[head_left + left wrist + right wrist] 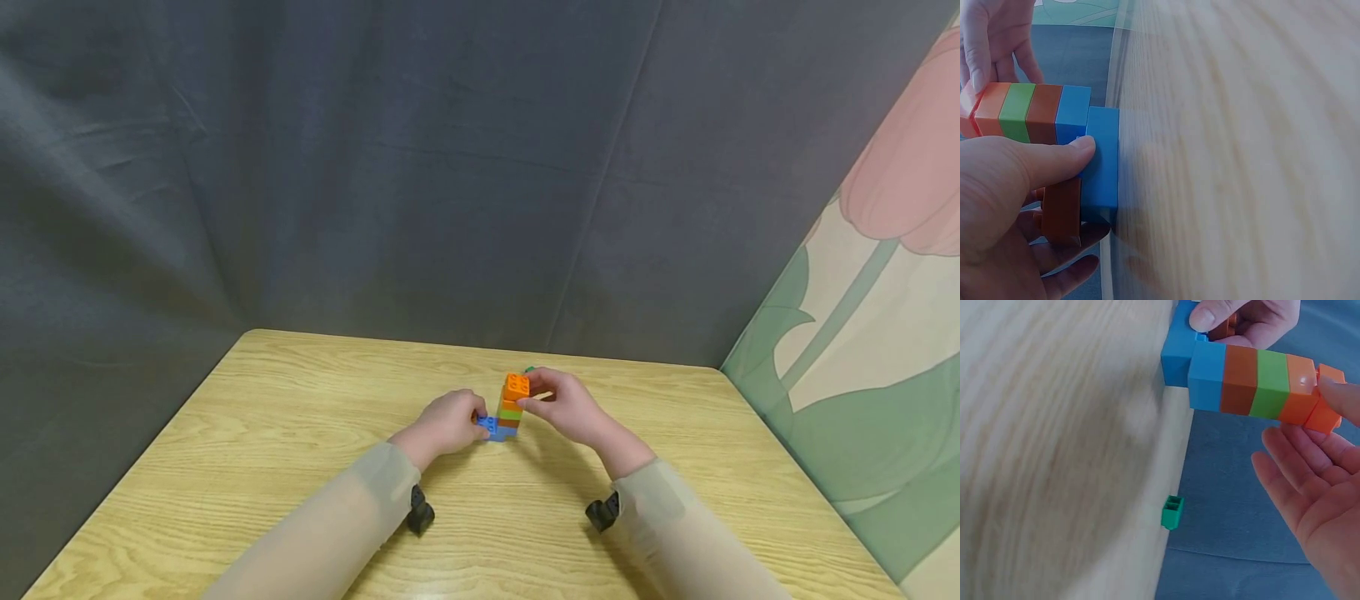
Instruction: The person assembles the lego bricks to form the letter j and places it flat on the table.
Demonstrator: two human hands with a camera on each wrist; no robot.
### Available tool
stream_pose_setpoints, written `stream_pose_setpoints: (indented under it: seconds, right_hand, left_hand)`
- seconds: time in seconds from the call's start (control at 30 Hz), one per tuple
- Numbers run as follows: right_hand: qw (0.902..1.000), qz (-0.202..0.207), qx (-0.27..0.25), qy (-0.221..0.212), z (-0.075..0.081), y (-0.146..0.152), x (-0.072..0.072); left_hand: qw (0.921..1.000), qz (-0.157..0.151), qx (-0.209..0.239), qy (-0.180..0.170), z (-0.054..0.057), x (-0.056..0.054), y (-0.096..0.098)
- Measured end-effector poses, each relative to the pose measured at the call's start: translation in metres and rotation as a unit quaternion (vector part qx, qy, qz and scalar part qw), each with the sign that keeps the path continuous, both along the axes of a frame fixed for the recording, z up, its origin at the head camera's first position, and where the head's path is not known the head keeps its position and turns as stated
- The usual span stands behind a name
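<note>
A tower of toy building bricks stands on a long blue brick (1104, 165). Upward from it come a blue brick (1205, 378), a brown brick (1239, 380), a lime green brick (1272, 384) and an orange brick (1298, 387). My right hand (566, 407) pinches a second orange brick (517, 387) at the top, between thumb and fingers. This brick sits slightly askew, with a thin gap showing below it. My left hand (447, 421) grips the long blue brick at its left end, thumb on its side. Beside that thumb, another brown brick (1062, 211) sits on the long brick.
A green brick (1172, 512) lies on the wooden table (315, 417) beyond the tower, mostly hidden behind my right hand in the head view. A dark curtain (420, 183) hangs behind the table. On the right stands a flower-patterned panel (885, 350).
</note>
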State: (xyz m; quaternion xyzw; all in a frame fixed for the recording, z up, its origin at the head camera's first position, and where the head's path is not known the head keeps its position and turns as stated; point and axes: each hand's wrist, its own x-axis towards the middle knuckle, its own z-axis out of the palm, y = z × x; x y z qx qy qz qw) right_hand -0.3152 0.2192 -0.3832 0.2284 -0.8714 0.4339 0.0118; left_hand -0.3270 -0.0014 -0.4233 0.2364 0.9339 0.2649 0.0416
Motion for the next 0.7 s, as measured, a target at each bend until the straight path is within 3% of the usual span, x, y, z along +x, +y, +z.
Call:
stream_pose_setpoints:
  seconds: [0.4, 0.7]
  right_hand:
    - [0.9932, 0.023, 0.109, 0.033, 0.021, -0.003, -0.001]
    - [0.9943, 0.032, 0.096, 0.035, 0.026, -0.007, -0.001]
  left_hand:
    - [1.0000, 0.001, 0.005, -0.002, 0.001, 0.001, -0.001]
    - [1.0000, 0.000, -0.005, 0.001, -0.001, -0.002, 0.000]
